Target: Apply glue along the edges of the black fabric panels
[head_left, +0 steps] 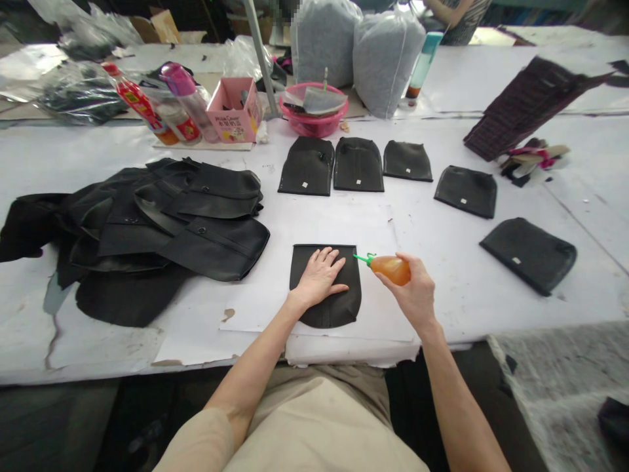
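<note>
A black leather-like piece [339, 313] with a rounded near end lies flat in front of me. My left hand [318, 278] rests on it, fingers spread and palm down. In my right hand [415, 288] is a squeeze bottle [392, 269] of orange liquid, tipped on its side. Its thin green nozzle points left, with the tip at the piece's upper right edge; whether it touches cannot be made out. Similar black pieces, each with a small white tag, lie beyond and to the right, among them one piece [358, 164] straight ahead and another [531, 254] at the right.
At the left lies a heap of black pieces [216, 249]. Behind it stand a red-labelled bottle [140, 101], a pink-lidded bottle [184, 88] and a pink box [236, 111]. Farther back are a pink basin [314, 124] and large grey sacks [386, 59]. A dark upright bundle [525, 105] stands right.
</note>
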The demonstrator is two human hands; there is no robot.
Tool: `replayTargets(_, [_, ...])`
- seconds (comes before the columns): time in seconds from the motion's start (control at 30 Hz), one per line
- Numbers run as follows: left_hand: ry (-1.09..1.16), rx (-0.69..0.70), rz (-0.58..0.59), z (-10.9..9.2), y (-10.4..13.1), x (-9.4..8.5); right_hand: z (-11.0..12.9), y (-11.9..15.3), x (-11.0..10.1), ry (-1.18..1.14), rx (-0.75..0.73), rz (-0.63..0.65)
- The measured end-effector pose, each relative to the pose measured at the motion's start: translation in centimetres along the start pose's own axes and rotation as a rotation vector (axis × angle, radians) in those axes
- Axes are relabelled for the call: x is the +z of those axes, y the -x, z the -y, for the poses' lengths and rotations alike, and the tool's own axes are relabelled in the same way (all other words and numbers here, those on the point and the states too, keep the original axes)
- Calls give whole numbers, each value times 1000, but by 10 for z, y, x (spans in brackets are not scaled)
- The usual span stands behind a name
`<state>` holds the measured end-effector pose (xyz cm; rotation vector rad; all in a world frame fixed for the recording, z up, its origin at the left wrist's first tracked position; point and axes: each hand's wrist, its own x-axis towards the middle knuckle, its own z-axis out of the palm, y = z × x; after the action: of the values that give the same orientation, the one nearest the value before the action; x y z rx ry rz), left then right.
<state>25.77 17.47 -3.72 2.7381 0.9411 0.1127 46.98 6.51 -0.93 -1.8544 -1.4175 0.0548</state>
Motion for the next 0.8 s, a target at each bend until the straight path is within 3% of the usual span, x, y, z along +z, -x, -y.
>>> replayTargets(0.8, [10,-1,-6,1,1,3,10,34,-18,7,56,9])
